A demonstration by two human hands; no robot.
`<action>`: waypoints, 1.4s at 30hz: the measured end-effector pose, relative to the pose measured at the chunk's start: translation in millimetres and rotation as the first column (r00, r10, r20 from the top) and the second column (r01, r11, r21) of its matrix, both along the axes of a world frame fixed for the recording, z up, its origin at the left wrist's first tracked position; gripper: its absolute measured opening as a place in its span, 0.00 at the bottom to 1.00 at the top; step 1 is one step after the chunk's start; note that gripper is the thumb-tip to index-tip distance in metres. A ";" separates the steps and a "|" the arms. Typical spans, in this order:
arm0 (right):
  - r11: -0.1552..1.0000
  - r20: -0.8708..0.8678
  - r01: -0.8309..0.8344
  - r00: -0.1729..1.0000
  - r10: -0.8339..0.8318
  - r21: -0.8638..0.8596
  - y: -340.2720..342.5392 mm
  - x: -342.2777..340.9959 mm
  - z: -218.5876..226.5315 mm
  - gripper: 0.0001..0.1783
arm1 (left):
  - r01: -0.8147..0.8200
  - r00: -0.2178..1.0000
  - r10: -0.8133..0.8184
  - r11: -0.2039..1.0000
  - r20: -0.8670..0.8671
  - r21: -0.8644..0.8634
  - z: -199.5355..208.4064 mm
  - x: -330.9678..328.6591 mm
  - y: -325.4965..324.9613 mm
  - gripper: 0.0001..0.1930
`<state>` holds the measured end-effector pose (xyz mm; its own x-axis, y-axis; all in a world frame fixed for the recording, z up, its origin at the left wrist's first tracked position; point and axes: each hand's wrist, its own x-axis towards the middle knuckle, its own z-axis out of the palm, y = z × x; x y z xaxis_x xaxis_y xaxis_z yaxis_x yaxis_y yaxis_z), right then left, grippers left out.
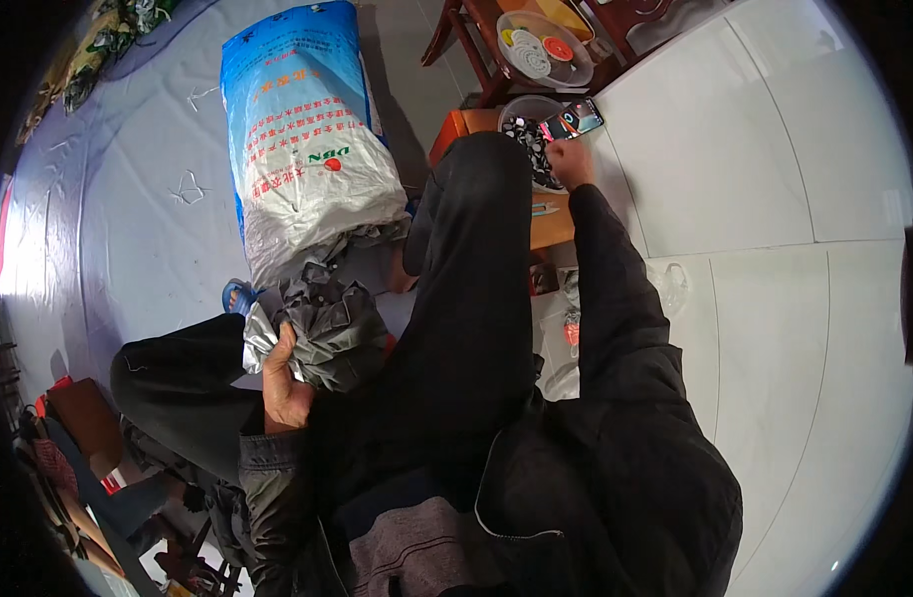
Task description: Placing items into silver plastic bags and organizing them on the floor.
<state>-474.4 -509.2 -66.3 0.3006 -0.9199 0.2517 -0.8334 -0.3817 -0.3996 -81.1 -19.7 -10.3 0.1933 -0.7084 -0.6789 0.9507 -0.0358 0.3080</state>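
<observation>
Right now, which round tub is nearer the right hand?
The tub of black-and-white pieces, beside the right hand; the farther tub holds a red disc.

Red and green lettering (pixel 312 127) on a blue-and-white sack (pixel 302 149)

I get white tiling (pixel 765 149) at right, wall or floor unclear; grey floor (pixel 406 45) up top; reddish-brown wooden furniture (pixel 486 20) there too; low wooden bench (pixel 556 234) near it; pale bluish sheet (pixel 138 199) spread across left; bright glare (pixel 26 239) at left edge.
</observation>
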 end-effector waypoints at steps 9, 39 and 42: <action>0.985 -0.080 -0.158 0.983 0.163 0.063 24.3 44.9 -26.5 0.09 | -0.025 0.996 0.022 0.999 0.088 0.031 4.0 3.5 4.3 0.20; 0.977 0.414 0.180 0.885 -0.213 0.118 34.7 27.9 -34.8 0.08 | -0.041 0.992 0.039 0.999 0.117 0.016 14.5 -2.3 -0.9 0.16; 0.957 0.477 0.163 0.839 -0.262 0.240 38.6 28.2 -29.6 0.08 | -0.036 0.994 0.034 0.999 0.102 0.018 16.3 -2.7 -0.9 0.16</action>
<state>-446.1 -470.7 -95.9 -0.0285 -0.9903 0.1359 -0.5534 -0.0976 -0.8272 -83.8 -20.6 6.0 0.2861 -0.6868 -0.6682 0.9154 -0.0103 0.4024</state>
